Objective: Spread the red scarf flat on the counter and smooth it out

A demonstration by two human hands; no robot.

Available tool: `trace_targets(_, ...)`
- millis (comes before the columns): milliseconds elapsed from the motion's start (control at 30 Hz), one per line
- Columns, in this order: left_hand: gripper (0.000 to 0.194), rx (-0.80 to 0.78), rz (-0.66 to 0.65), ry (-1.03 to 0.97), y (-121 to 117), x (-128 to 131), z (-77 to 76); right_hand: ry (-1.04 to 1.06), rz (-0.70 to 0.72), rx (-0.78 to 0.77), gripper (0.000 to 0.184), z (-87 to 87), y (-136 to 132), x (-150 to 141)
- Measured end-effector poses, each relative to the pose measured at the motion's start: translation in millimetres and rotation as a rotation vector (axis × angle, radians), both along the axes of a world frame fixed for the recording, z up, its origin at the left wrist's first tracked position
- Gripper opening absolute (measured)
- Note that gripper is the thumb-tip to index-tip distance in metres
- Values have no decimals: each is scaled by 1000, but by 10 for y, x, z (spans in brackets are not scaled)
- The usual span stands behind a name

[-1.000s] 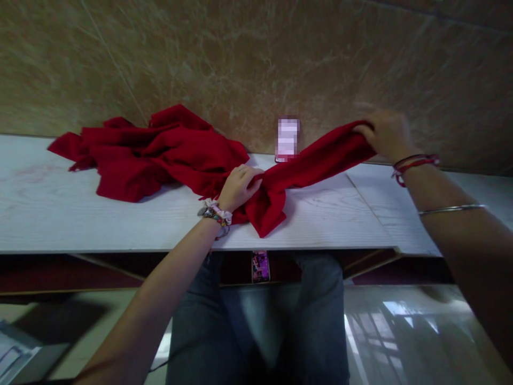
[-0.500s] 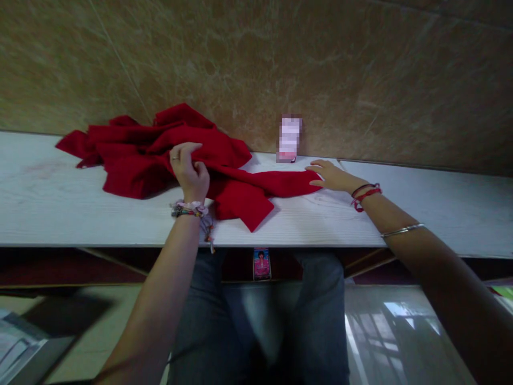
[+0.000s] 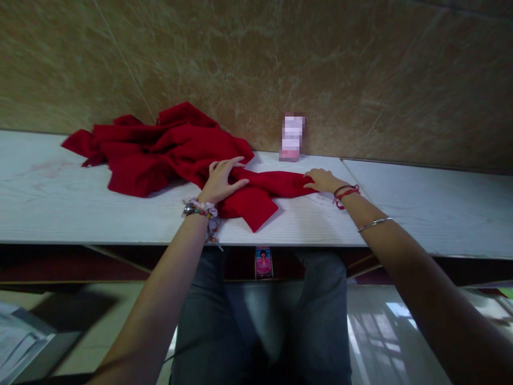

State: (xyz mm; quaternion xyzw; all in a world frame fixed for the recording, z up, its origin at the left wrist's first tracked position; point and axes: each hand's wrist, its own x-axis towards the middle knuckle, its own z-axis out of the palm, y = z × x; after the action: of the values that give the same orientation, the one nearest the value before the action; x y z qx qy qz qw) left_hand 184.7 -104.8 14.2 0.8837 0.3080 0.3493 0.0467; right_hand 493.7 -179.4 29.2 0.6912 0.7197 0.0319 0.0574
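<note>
A crumpled red cloth garment [image 3: 176, 144] lies on the white wood-grain tabletop [image 3: 52, 198], bunched up on the left against the wall. From it a narrow sleeve-like strip [image 3: 276, 183] stretches to the right, and a pointed flap [image 3: 256, 211] hangs toward the front edge. My left hand [image 3: 222, 181] rests on the cloth where the strip begins, its thumb and fingers apart. Over the strip's right end lies my right hand [image 3: 321, 181], palm down, with bent fingers spread on the fabric. The fabric under both palms is hidden.
A pinkish upright item, blurred by pixels [image 3: 292, 136], leans against the brown marble-look wall [image 3: 248, 64]. Below the tabletop, a pink picture card [image 3: 263, 262] lies on a dark shelf. My legs [image 3: 320, 321] are under the table. White papers [image 3: 22, 337] are at the lower left.
My left hand has moved right along the cloth and spread its fingers onto it. My right hand has shifted slightly left, farther over the strip's end. The cloth's shape looks nearly the same.
</note>
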Motion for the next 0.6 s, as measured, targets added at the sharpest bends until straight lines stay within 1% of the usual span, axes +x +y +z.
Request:
trace_targets(100, 61, -7, -50, 20, -22, 14, 15, -33, -38, -52, 34, 56, -75, -61)
trace_targets(167, 62, 5, -60, 22, -25, 27, 11, -70, -56, -65, 30, 76, -107, -65)
trace_targets(233, 60, 27, -69, 25, -15, 42, 0, -124, -80, -37, 28, 113, -136, -20)
trace_targets(300, 59, 53, -90, 30, 3, 64, -16, -186, -127, 26, 26, 199, -180, 82)
trace_targets(367, 60, 76, -117, 38, 28, 93, -36, -238, -198, 116, 25, 344, -245, 234)
trace_targets(433, 62, 87, -141, 52, 59, 125, -65, -278, -295, 227, 25, 535, -324, 415)
trace_targets(533, 64, 87, -168, 85, 116, 159, -139, -325, -504, 480, 27, 824, -434, 660)
trace_targets(600, 66, 81, -189, 104, 153, 166, -196, -324, -621, 666, 31, 954, -477, 748)
